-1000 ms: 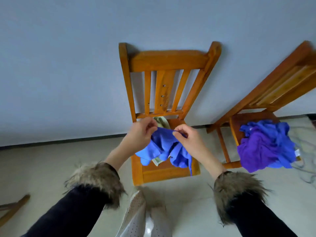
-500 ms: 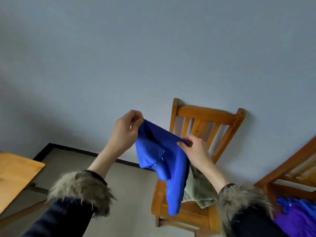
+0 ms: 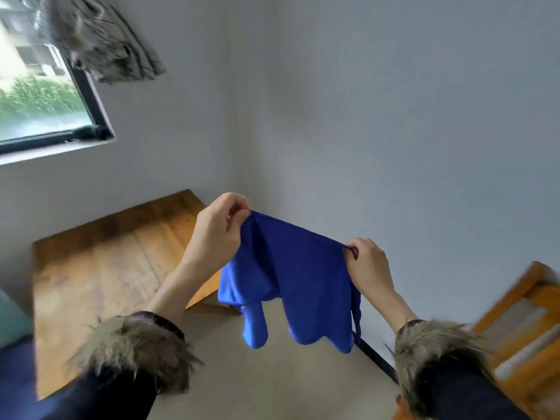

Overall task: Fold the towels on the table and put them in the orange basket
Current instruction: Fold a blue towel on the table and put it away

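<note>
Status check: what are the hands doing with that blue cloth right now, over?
Left hand and right hand each pinch a top corner. Blue towel hangs spread in the air, unfolded. Table beyond; no basket in view.

Plain home room, sparsely furnished. Bare grey-white walls meeting in a corner, black-framed window looking onto greenery and a building, worn wooden table against the wall, wooden chair at right, pale bare floor.

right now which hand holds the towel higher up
The left hand: it pinches the blue towel's top corner above the table, while the right hand grips the lower corner.
</note>
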A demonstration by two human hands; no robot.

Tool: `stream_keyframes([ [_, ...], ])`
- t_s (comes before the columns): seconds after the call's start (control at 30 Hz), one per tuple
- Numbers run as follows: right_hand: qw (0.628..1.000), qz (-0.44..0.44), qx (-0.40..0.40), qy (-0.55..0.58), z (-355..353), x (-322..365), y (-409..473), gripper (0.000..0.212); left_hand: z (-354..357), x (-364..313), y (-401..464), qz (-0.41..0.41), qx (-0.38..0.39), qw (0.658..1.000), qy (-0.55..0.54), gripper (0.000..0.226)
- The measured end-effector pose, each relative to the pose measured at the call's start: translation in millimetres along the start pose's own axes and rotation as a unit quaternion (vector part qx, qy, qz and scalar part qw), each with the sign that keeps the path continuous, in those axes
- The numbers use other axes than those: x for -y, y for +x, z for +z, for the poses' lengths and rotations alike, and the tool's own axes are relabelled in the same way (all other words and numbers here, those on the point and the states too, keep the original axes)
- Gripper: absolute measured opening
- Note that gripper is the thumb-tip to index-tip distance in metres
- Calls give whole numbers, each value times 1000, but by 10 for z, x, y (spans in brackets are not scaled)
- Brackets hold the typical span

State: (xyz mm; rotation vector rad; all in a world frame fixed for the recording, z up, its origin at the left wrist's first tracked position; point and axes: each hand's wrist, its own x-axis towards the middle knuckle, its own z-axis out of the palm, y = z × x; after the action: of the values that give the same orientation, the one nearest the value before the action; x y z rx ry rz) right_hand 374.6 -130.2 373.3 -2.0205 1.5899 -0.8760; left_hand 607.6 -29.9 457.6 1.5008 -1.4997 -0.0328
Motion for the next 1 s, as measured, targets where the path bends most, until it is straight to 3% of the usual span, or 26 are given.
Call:
stream_keyframes([
  [0.17, 999, -11, 31, -32, 992, 821, 295, 19, -942, 824, 43, -35, -51, 997, 49, 15],
  [0.33, 999, -14, 36, 15, 1771, 1573, 531, 24, -1651, 1587, 5, -94, -115, 984, 97, 13],
  [0.5, 998, -56, 35, 16, 2339, 2052, 806, 16, -2147, 2295, -96, -176, -150, 962, 148, 15],
  [0.73, 989, -111, 92, -42, 3298, 2341, 1341, 32, -2395, 3188, -128, -280, -174, 927, 176, 14],
  [1.0, 971, -62, 231, -25, 4401, 2378, 1980, 36, -2174, 4281, 27, -426, -137, 875, 182, 11],
])
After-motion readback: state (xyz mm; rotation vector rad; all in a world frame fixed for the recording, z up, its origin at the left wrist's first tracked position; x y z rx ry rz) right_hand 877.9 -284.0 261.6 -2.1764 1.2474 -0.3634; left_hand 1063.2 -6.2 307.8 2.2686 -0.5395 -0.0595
